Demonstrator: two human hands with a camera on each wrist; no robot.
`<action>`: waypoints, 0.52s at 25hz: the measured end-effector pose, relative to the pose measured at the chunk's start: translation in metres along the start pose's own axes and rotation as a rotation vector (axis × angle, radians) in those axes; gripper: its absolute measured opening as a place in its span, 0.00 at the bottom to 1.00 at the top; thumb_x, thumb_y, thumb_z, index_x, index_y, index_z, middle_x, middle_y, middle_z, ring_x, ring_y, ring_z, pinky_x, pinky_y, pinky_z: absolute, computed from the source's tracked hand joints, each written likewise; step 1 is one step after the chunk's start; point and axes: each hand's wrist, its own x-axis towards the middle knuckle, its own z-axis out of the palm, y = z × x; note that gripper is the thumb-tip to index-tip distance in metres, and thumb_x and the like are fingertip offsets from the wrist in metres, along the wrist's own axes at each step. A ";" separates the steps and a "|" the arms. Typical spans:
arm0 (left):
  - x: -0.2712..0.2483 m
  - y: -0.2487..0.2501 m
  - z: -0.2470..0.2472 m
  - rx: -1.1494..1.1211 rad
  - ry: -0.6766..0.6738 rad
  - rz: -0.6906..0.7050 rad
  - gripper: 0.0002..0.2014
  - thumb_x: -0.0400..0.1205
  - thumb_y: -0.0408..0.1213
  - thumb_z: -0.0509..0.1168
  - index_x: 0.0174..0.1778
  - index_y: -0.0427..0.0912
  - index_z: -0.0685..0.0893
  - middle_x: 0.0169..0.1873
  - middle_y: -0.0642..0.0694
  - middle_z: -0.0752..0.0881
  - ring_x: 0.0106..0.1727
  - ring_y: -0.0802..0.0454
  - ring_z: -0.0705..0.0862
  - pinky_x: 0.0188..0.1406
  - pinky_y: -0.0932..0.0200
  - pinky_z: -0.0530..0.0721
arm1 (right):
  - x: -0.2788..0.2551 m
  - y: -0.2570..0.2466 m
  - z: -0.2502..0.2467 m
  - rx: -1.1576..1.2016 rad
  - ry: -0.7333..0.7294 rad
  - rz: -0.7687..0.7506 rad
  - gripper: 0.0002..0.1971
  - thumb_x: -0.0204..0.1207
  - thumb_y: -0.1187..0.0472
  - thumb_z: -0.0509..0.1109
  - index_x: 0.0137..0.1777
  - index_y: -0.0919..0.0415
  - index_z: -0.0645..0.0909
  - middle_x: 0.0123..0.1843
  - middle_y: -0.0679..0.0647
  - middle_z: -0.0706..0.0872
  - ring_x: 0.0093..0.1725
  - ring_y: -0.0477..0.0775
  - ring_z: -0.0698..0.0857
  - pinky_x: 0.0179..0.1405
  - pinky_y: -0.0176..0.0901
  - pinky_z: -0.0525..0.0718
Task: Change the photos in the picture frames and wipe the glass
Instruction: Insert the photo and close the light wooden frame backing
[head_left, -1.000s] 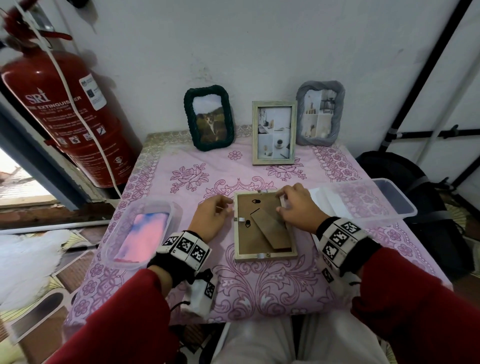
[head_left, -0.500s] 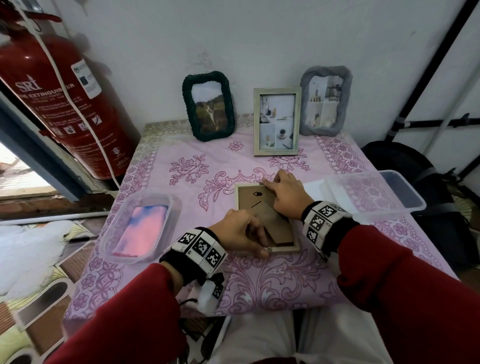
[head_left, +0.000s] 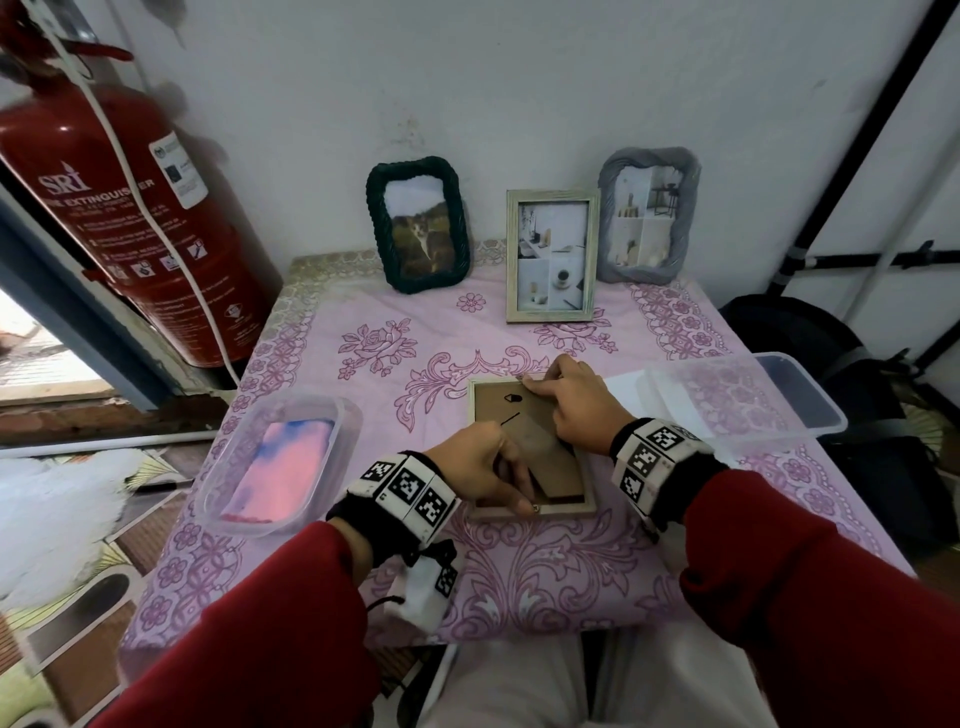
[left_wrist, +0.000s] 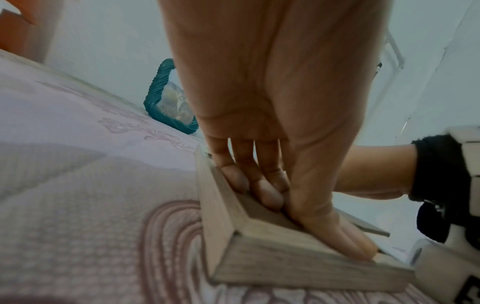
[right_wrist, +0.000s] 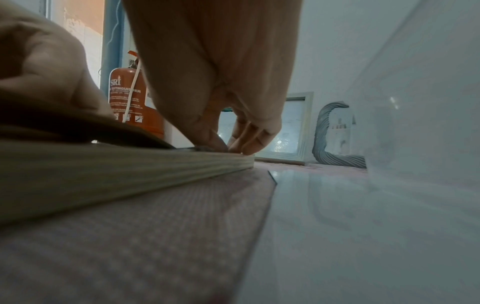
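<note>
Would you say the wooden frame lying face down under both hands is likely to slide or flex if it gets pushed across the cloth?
The face-down frame looks stiff: thick, straight wooden edges. It lies flat on the woven tablecloth, so it would probably drag rather than skid. The left hand and right hand resting on it suggest it is light enough to shift.

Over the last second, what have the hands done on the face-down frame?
The left hand left the frame's left edge and slid to the near edge, its fingertip now on the clip at the near rim. The right hand shifted from the right edge to the far edge, its finger at the clip there. The face-down wooden frame stayed flat on the tablecloth, backing on; the three standing frames are unmoved.
</note>
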 end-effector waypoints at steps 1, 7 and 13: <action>0.000 0.000 0.000 -0.023 0.000 0.008 0.08 0.69 0.31 0.77 0.42 0.33 0.90 0.40 0.27 0.87 0.35 0.34 0.83 0.33 0.51 0.82 | -0.002 0.000 -0.001 0.046 0.010 0.005 0.28 0.74 0.71 0.60 0.75 0.58 0.70 0.65 0.61 0.72 0.66 0.62 0.71 0.68 0.52 0.71; -0.010 -0.004 0.008 0.014 0.166 0.026 0.10 0.68 0.36 0.79 0.34 0.35 0.86 0.24 0.50 0.83 0.24 0.63 0.78 0.28 0.67 0.76 | -0.005 0.000 -0.002 0.125 0.012 0.045 0.25 0.72 0.73 0.59 0.71 0.61 0.72 0.66 0.62 0.72 0.68 0.61 0.72 0.71 0.51 0.70; -0.020 -0.004 0.010 -0.003 0.170 0.036 0.08 0.66 0.39 0.80 0.32 0.39 0.90 0.23 0.58 0.84 0.26 0.66 0.80 0.29 0.69 0.76 | -0.005 0.000 -0.002 0.168 0.009 0.063 0.23 0.72 0.74 0.58 0.67 0.63 0.74 0.66 0.62 0.72 0.67 0.61 0.74 0.71 0.52 0.71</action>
